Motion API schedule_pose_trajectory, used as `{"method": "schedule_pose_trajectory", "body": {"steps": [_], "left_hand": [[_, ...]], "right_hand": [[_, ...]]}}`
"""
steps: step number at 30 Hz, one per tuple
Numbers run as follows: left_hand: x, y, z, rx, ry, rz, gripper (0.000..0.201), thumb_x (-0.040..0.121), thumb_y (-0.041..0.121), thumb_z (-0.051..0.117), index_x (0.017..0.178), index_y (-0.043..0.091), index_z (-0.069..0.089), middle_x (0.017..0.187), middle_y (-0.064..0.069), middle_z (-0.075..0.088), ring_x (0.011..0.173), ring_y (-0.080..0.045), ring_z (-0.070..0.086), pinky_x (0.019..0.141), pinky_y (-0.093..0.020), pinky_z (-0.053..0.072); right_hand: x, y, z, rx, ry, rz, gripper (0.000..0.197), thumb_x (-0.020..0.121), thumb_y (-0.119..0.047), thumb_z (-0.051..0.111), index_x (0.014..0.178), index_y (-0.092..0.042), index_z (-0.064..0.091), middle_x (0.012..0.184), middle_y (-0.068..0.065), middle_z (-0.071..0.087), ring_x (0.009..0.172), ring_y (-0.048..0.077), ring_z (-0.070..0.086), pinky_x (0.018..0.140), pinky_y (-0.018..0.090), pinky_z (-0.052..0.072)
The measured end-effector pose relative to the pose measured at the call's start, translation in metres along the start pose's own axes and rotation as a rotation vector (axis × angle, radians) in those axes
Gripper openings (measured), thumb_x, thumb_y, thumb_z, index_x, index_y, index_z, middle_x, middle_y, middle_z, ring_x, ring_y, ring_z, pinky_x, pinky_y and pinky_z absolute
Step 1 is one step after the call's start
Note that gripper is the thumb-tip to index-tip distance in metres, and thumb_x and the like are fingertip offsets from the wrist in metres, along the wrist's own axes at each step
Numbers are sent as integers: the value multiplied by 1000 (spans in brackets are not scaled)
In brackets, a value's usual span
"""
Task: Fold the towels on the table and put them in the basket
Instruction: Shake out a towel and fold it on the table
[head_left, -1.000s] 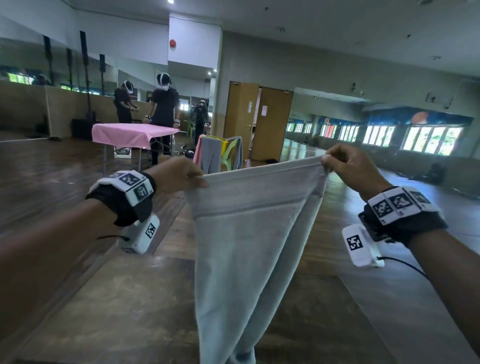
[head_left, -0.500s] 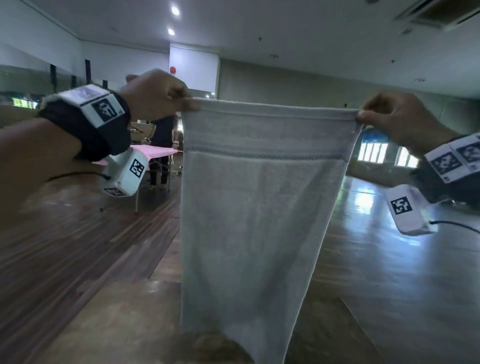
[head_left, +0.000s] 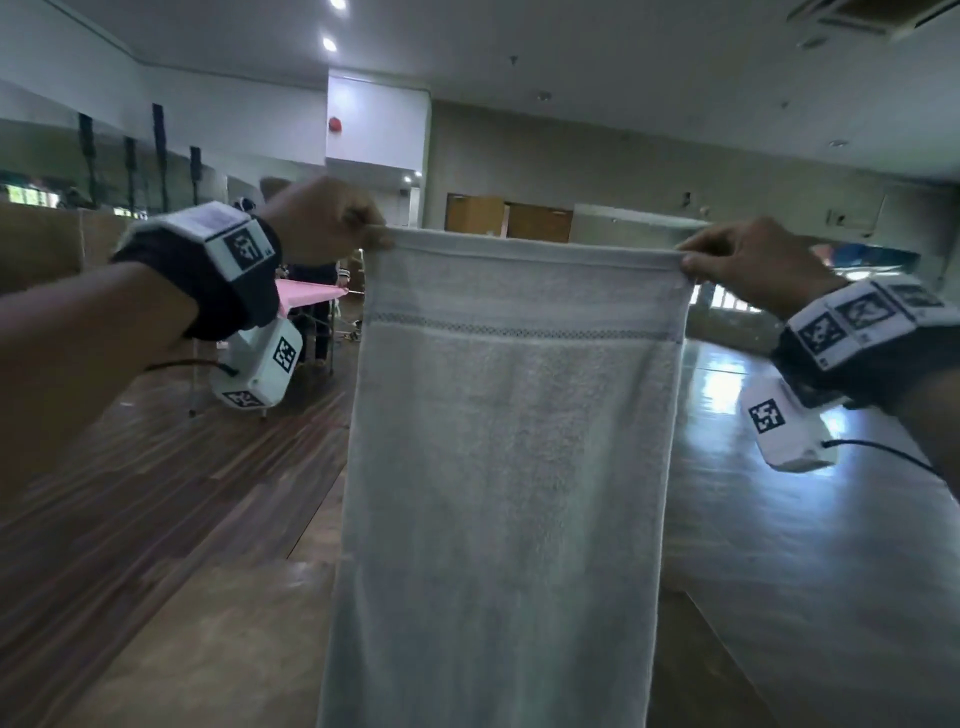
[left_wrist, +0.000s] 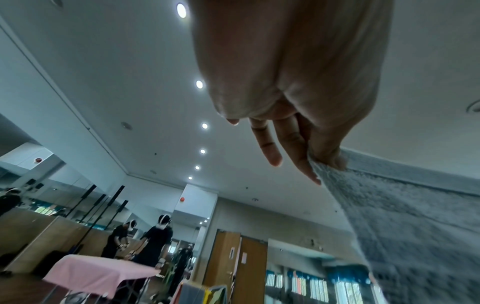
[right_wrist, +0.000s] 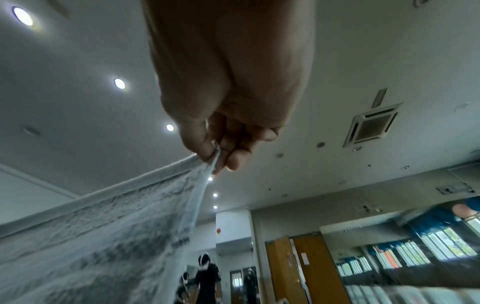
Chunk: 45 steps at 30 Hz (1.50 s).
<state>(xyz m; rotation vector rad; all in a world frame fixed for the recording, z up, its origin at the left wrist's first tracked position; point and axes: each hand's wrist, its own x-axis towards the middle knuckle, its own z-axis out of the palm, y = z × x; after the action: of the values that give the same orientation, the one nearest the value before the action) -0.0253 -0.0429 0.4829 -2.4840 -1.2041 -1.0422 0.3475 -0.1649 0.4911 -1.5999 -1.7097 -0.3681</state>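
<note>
A pale grey towel hangs flat and upright in front of me, its top hem stretched level between my two hands. My left hand pinches the top left corner, seen close in the left wrist view as the towel trailing from the left hand. My right hand pinches the top right corner; the right wrist view shows the towel drawn from between thumb and fingers of the right hand. The towel's lower end runs out of the frame. No basket is in view.
A brown table top lies below the towel. A pink-covered table stands at the back left with people in black beside it. Wooden doors are at the back, and windows line the right wall.
Both hands have lifted the towel and spread apart, so its top edge is now taut and level and the cloth hangs flat instead of bunched into a funnel.
</note>
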Motion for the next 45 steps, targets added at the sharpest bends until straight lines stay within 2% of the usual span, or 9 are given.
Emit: {"method": "schedule_pose_trajectory", "body": {"steps": [6, 13, 19, 24, 27, 29, 31, 35, 45], "left_hand": [[-16, -34, 71, -18, -117, -74, 25, 86, 27, 63, 94, 5, 69, 89, -10, 68, 79, -23, 62, 68, -28, 42], [-33, -54, 112, -56, 32, -99, 21, 87, 27, 62, 95, 9, 69, 93, -10, 70, 82, -25, 63, 81, -44, 50], [-89, -68, 174, -93, 31, -88, 23, 85, 30, 64, 88, 9, 72, 82, -8, 71, 72, -25, 63, 69, -33, 47], [-194, -88, 271, -108, -247, -114, 21, 81, 34, 65, 83, 17, 76, 81, 2, 71, 75, -18, 63, 75, -33, 43], [-263, -88, 329, -66, -464, -226, 22, 81, 44, 61, 83, 28, 75, 84, 6, 71, 86, -19, 64, 81, -43, 46], [-297, -81, 359, -16, -599, -253, 23, 84, 47, 57, 82, 30, 73, 88, 7, 69, 94, -17, 60, 86, -42, 40], [-320, -69, 378, 74, -684, -229, 16, 86, 39, 56, 78, 33, 68, 93, 9, 67, 100, -12, 56, 86, -39, 26], [-342, -61, 393, 99, -832, -190, 20, 89, 30, 53, 99, 36, 70, 101, 16, 63, 103, -6, 50, 77, -33, 10], [-316, -65, 393, 99, -1031, -127, 18, 88, 33, 56, 96, 33, 72, 96, 10, 69, 92, -10, 58, 93, -35, 25]], "right_hand": [[7, 34, 78, -73, -164, 24, 20, 88, -9, 60, 105, -3, 66, 93, 12, 66, 83, 22, 58, 73, 26, 40], [10, 49, 133, 19, -20, 56, 18, 88, -6, 58, 103, -1, 66, 93, 15, 66, 82, 24, 58, 72, 28, 40], [-49, 73, 192, 76, -67, 50, 13, 85, -4, 58, 93, -6, 68, 86, 6, 65, 78, 16, 57, 70, 25, 41], [-159, 122, 276, 26, -317, 84, 21, 76, -9, 63, 74, -30, 67, 78, -14, 64, 80, 13, 60, 82, 50, 46], [-235, 145, 322, -136, -506, 28, 21, 73, -8, 69, 74, -29, 72, 81, -11, 69, 86, 19, 64, 80, 36, 30], [-275, 152, 342, -194, -621, 9, 22, 72, -7, 69, 72, -29, 72, 81, -6, 71, 89, 23, 64, 69, 30, 12], [-298, 154, 356, -237, -736, -4, 21, 77, -10, 65, 78, -29, 73, 88, -6, 71, 96, 23, 61, 69, 31, 11], [-319, 154, 369, -364, -927, -83, 22, 88, -22, 54, 95, -35, 71, 106, -12, 65, 110, 14, 50, 77, 32, 16], [-305, 165, 383, -299, -1070, 61, 15, 87, -36, 58, 89, -34, 73, 101, -15, 68, 101, 7, 56, 80, 32, 19]]}}
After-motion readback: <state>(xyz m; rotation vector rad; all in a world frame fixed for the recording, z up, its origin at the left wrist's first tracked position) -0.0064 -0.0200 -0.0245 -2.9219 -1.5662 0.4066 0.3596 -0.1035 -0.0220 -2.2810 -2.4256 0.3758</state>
